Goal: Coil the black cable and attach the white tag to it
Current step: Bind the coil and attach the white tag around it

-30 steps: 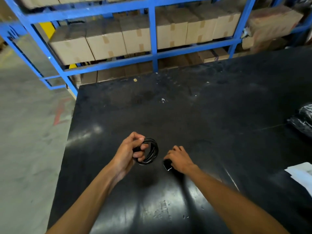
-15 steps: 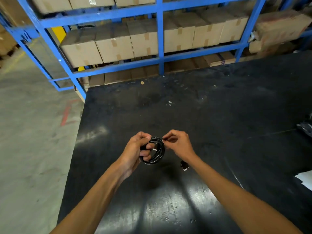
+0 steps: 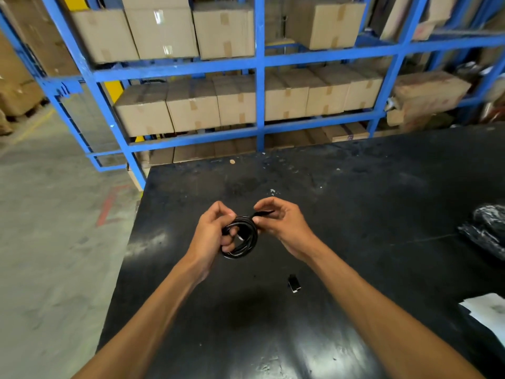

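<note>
Blue racking [image 3: 259,61] holds cardboard boxes [image 3: 191,105]. On the black table [image 3: 355,187]: white sheets [image 3: 489,313] and, apparently, a black bag [image 3: 489,228].

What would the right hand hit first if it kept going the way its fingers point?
The right hand points left, so it would likely meet the cable coil, which it already pinches, then the left hand gripping it. Depth is uncertain.

Two bare forearms, left hand [image 3: 211,236] and right hand [image 3: 284,225] ungloved, no sleeves visible.
</note>
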Demonstrator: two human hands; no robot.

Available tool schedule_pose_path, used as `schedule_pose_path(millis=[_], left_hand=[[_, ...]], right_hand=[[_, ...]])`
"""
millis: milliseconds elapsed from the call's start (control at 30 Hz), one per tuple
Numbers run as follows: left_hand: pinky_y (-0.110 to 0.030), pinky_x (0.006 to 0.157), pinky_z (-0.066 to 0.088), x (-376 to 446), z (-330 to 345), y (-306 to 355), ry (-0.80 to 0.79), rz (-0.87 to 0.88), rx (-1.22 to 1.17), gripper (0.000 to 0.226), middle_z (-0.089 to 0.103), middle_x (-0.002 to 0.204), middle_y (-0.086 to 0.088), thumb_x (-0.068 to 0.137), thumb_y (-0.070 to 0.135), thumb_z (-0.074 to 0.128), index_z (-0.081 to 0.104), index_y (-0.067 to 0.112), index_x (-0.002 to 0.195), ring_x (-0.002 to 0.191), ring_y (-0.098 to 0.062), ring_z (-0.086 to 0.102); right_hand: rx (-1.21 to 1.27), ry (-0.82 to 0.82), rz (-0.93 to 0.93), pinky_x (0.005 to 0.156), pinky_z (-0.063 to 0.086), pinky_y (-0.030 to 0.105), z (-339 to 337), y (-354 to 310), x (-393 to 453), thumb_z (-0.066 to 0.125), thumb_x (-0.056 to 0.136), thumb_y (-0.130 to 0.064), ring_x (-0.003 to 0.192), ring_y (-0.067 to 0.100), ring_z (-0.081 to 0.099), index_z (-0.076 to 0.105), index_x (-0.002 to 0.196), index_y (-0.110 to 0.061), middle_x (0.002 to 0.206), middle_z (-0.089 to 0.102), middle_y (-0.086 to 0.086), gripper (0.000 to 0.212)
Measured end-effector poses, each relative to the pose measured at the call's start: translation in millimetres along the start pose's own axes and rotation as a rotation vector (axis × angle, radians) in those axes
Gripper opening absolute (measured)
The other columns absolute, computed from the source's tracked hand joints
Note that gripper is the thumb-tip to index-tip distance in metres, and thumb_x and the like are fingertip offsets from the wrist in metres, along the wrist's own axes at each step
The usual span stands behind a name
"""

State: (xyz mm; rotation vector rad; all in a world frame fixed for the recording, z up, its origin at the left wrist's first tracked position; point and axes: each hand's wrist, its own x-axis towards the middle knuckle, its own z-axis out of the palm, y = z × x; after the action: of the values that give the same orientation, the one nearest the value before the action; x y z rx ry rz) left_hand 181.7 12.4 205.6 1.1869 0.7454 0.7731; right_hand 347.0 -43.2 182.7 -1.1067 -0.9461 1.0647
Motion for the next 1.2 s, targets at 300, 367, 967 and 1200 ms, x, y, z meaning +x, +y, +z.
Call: schedule_pose_path(millis=[300, 367, 967, 1200], left_hand=[[-0.021, 0.037, 0.025, -13.8, -2.2, 21.3, 0.065, 0.074, 0.155, 0.029, 0.043, 0.047, 0.009, 0.088, 0.0, 0.046, 0.048, 0.018, 0.064, 0.035, -0.005, 0.032], [-0.021, 0.039, 0.026, -17.5, -2.0, 24.8, 0.072, 0.073, 0.176, 0.029, 0.045, 0.047, 0.01, 0.088, 0.0, 0.047, 0.047, 0.017, 0.065, 0.037, -0.005, 0.033], [-0.023, 0.047, 0.037, -31.7, 9.4, 26.7, 0.088, 0.115, 0.38, 0.026, 0.054, 0.057, 0.01, 0.087, 0.015, 0.052, 0.05, 0.025, 0.063, 0.055, -0.01, 0.044], [-0.022, 0.046, 0.035, -34.9, 13.6, 30.9, 0.072, 0.111, 0.35, 0.017, 0.052, 0.06, 0.003, 0.09, 0.012, 0.051, 0.05, 0.014, 0.073, 0.05, -0.009, 0.042]], right_hand=[[0.073, -0.025, 0.076, 0.056, 0.053, 0.019, 23.0, -31.0, -10.6, 0.061, 0.089, 0.013, 0.06, 0.009, 0.063, 0.062, 0.094, -0.01, 0.073, 0.066, 0.005, 0.024], [0.062, -0.05, 0.101, 0.054, 0.052, 0.019, 24.2, -37.8, -12.6, 0.062, 0.089, 0.012, 0.059, 0.01, 0.062, 0.062, 0.094, -0.01, 0.07, 0.066, 0.004, 0.022], [-0.54, -0.132, 0.164, 0.061, 0.045, 0.023, 30.0, -77.8, -8.3, 0.065, 0.091, -0.004, 0.061, 0.005, 0.059, 0.065, 0.1, -0.015, 0.073, 0.066, -0.002, 0.015], [-0.632, -0.181, 0.183, 0.046, 0.041, 0.01, 32.3, -89.5, -7.8, 0.063, 0.09, -0.002, 0.049, -0.004, 0.056, 0.062, 0.097, -0.014, 0.071, 0.061, -0.003, 0.014]])
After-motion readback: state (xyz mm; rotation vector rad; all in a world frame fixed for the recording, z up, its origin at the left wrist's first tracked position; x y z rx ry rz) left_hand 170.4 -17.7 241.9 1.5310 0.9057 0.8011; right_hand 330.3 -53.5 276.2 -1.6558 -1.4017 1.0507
